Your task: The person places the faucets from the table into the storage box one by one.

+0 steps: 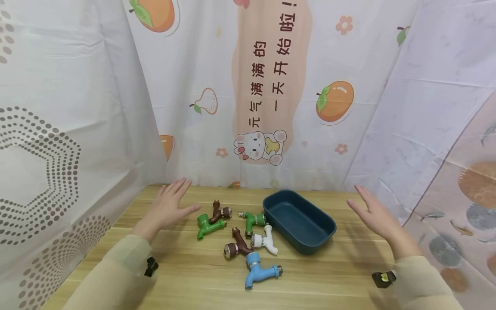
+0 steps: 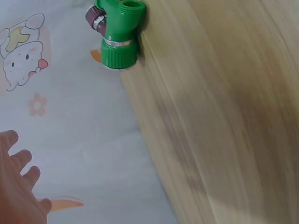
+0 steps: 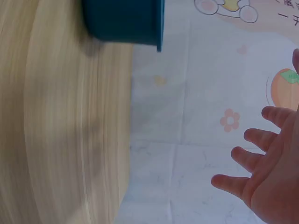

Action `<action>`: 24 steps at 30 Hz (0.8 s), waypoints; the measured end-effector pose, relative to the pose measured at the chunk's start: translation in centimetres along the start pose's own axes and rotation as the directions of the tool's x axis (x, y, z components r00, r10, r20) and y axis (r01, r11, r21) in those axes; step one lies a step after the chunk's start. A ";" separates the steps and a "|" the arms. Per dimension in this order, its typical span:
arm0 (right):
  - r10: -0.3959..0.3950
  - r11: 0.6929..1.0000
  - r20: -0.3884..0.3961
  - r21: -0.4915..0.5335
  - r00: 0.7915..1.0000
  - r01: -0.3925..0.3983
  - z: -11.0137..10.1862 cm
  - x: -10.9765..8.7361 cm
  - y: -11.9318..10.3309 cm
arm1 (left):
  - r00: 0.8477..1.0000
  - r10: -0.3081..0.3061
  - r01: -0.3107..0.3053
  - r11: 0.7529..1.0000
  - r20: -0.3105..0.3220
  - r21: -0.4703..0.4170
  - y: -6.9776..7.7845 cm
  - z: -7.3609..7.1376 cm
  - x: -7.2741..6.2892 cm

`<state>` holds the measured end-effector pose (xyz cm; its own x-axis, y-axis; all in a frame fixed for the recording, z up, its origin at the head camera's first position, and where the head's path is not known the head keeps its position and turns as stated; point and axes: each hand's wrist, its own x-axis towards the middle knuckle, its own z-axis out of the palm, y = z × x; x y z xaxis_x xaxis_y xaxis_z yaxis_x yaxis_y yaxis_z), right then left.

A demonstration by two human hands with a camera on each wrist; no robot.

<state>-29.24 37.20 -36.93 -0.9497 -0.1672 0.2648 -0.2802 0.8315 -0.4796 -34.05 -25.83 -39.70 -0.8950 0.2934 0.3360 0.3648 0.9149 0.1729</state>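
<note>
My left hand (image 1: 165, 209) hovers over the table's left side with its fingers spread, holding nothing. Nearest to it lies a green faucet (image 1: 209, 225), which the left wrist view also catches as a green tap (image 2: 120, 32). My right hand (image 1: 373, 215) is held up at the right, fingers straight, beside a dark blue plastic basin (image 1: 304, 224). Between the hands lie a brown faucet (image 1: 218, 212), another green faucet (image 1: 251, 221), a white faucet (image 1: 267, 240), a second brown faucet (image 1: 237, 245) and a light blue faucet (image 1: 258, 271).
The wooden table (image 1: 321, 284) is bounded by a printed curtain (image 1: 217, 129) at the back and by cloths at both sides. A small black device (image 1: 151, 267) is on the left wrist, and another black device (image 1: 383, 279) on the right.
</note>
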 end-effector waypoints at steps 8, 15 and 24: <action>0.015 0.994 -0.033 0.110 0.999 -0.011 0.5 -0.1 -0.8 | 0.999 0.022 -0.023 0.998 -0.024 -0.067 1.2 0.0 0.4; 0.055 0.979 -0.023 0.199 0.998 -0.049 0.9 -0.1 -1.2 | 0.999 0.031 -0.034 0.993 -0.026 -0.110 2.5 0.1 0.4; 0.034 0.953 -0.028 0.303 0.999 -0.024 1.5 0.0 -1.3 | 0.999 0.028 -0.034 0.988 -0.043 -0.153 3.5 0.4 0.5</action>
<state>-29.07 35.35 -37.57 -0.9543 -0.1238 0.2719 -0.2866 0.6360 -0.7165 -33.37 -22.39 -39.28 -0.8726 0.3064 0.3803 0.4299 0.8514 0.3006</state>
